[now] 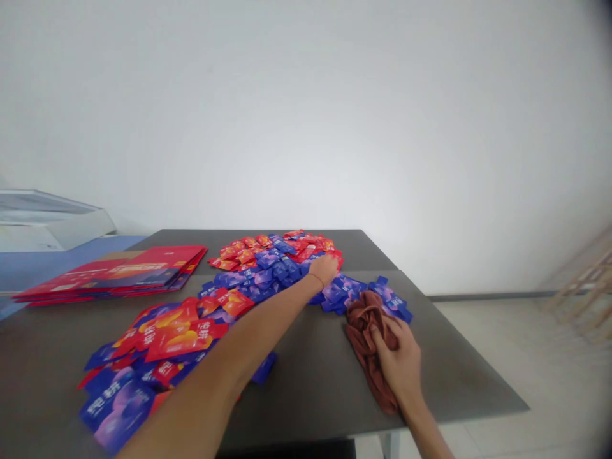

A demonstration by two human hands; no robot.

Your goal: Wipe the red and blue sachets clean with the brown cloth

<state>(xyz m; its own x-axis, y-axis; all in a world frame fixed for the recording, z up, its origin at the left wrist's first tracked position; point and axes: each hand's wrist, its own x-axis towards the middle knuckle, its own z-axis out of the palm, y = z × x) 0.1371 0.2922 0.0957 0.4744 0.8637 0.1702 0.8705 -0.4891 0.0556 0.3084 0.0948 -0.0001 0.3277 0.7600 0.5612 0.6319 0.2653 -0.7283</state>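
My left hand (324,268) reaches far across the dark table (459,363) into a heap of small red and blue packets (268,258); its fingers curl down into the heap and are partly hidden. My right hand (400,360) rests on a crumpled brown cloth (366,319), fingers closed on its folds, near the right side of the table. A few blue packets (389,299) lie just beyond the cloth.
A second pile of larger red and blue packets (157,347) lies near my left forearm. A stack of flat red cartons (119,271) sits at the far left. A white wall stands behind; wooden slats (590,280) lean at the right on the floor.
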